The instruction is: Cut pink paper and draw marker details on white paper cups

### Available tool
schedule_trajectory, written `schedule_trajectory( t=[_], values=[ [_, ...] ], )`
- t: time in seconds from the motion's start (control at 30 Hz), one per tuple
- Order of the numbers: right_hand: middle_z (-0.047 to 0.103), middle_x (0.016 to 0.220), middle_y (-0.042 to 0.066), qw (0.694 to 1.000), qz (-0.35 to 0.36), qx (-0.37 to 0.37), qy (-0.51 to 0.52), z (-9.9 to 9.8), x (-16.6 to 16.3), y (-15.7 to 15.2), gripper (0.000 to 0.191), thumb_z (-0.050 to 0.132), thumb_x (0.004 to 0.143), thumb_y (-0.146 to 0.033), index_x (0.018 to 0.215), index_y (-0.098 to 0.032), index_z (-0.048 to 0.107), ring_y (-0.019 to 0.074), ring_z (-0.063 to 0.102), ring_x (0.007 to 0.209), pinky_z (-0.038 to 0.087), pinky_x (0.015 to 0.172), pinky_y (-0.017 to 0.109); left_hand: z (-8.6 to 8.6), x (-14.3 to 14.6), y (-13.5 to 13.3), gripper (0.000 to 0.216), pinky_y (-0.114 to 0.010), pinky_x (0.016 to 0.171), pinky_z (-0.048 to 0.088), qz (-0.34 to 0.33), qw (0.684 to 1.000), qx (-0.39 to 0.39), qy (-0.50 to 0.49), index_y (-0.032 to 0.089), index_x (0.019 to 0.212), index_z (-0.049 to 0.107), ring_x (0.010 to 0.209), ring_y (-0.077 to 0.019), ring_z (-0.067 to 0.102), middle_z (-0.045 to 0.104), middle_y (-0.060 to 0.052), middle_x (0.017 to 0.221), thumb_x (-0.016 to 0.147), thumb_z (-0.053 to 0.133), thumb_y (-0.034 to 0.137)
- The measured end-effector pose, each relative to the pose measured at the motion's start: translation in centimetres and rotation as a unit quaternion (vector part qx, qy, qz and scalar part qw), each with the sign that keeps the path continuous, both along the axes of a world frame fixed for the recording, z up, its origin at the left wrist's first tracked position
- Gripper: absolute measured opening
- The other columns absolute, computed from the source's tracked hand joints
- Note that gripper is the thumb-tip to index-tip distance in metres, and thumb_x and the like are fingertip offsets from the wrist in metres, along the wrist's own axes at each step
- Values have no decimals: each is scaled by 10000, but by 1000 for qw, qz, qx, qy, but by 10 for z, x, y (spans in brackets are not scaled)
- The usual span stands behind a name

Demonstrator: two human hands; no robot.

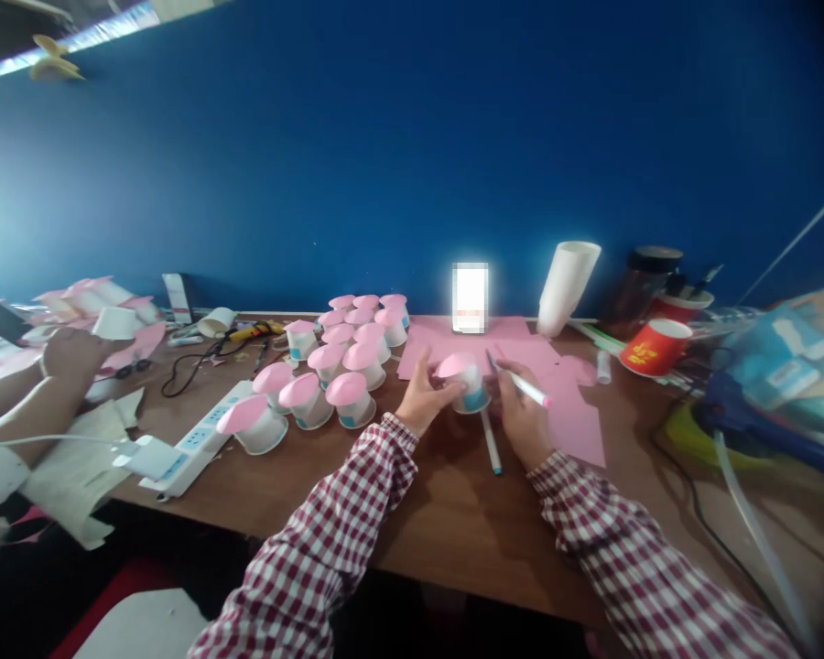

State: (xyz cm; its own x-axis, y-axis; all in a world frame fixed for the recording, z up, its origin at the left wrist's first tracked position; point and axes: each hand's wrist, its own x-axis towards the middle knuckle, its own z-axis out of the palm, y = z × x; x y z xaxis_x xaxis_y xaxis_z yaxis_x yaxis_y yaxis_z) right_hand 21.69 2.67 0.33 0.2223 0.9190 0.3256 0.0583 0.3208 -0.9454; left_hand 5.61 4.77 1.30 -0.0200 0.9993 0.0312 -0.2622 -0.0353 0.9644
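Counting one white paper cup with a wide pink paper top point(461, 368), plus roughly fifteen more pink-topped cups point(347, 394) clustered, too overlapped for an exact tally. Adding two slim white markers point(493, 444), two red paper cups point(655, 351), one tall white paper-cup stack point(567, 288) and one long white plastic power strip point(202, 435).
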Motion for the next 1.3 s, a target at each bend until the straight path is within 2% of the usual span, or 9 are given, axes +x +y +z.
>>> schedule_trajectory(
  t=[0.13,0.23,0.43,0.63,0.8,0.93,1.1,1.3],
  values=[
    [714,942,91,999,-3,23,-32,0,1,0,395,519,940,-523,1139,-192,599,196,694,752,596,662,349,-2,0,5,642,-359,899,515,-52,999,14,4,155,1149,660,955,-217,657,692,-96,1075,565,899,271],
    [713,933,93,999,-5,30,-42,-1,2,1,381,526,939,-515,1132,-196,606,208,696,749,601,675,372,0,-2,7,501,-355,857,528,-89,996,26,5,128,1016,702,879,-215,678,726,-92,950,577,890,283],
    [715,970,101,996,-10,39,-77,-1,2,0,368,523,950,-493,1151,-199,613,231,708,830,607,691,380,-7,-4,6,532,-351,892,522,-73,996,26,-37,133,1070,700,921,-203,674,731,-91,1010,591,886,271],
    [712,952,93,996,-1,37,-76,0,0,-4,360,527,945,-485,1166,-212,606,227,707,774,613,661,373,-11,-7,8,517,-323,877,527,-66,991,25,-113,144,1028,704,918,-193,679,737,-63,971,561,903,244],
    [715,930,93,994,-17,38,-102,3,0,-9,361,505,956,-483,1160,-210,625,227,700,787,605,684,369,-7,-9,6,533,-326,817,563,-82,980,-39,-175,158,1077,687,929,-223,703,740,-81,1012,599,885,288],
    [708,834,66,992,-43,43,-109,5,1,-13,358,515,947,-500,1084,-205,665,208,676,744,590,684,346,-7,-12,9,446,-315,839,575,-100,972,-76,-201,170,1042,689,926,-213,712,745,-71,975,657,855,322],
    [671,763,39,991,-56,51,-112,5,-2,-14,336,514,948,-488,999,-195,668,175,638,666,563,617,300,-7,-13,8,347,-351,917,568,-95,970,-92,-204,175,993,673,969,-224,707,741,-70,990,708,813,317],
    [663,728,31,994,-53,52,-78,13,-8,-17,291,558,916,-486,937,-196,584,154,613,580,537,531,277,-3,-14,5,334,-443,923,572,-85,958,-119,-246,143,1039,642,1010,-258,688,723,-89,1037,747,747,266]
  ],
)
